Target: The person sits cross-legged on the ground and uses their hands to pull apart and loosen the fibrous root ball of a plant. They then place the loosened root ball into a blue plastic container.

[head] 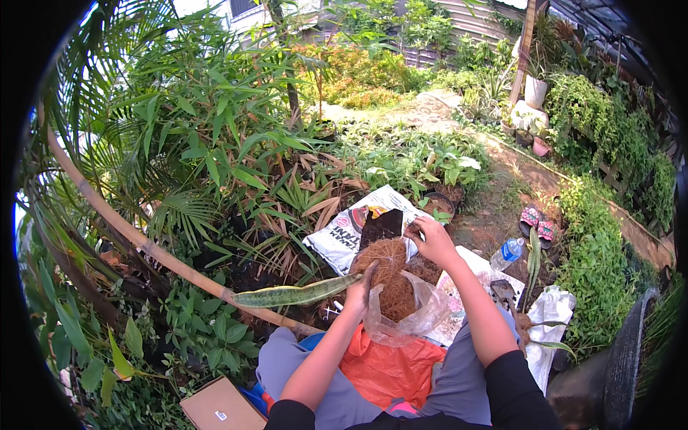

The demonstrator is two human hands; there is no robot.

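My left hand (361,290) grips a ball of brown coconut fibre (382,259) from its near left side. A variegated snake plant leaf (295,293) sticks out to the left from the ball. My right hand (430,236) is raised just right of the ball, fingers bent with the tips close together; whether a thread is between them cannot be told. Below the ball, a clear plastic bag (430,317) holds loose coconut fibre (396,298). Behind it lies an opened white printed sack (336,236) with dark soil (382,226) inside.
An orange sheet (392,365) lies between my legs. To the right are a water bottle (507,253), a trowel (503,290), more snake plant leaves (533,263), a white sack (543,349) and sandals (537,223). A cardboard box (223,406) sits lower left; a curved bamboo pole (134,234) crosses the left.
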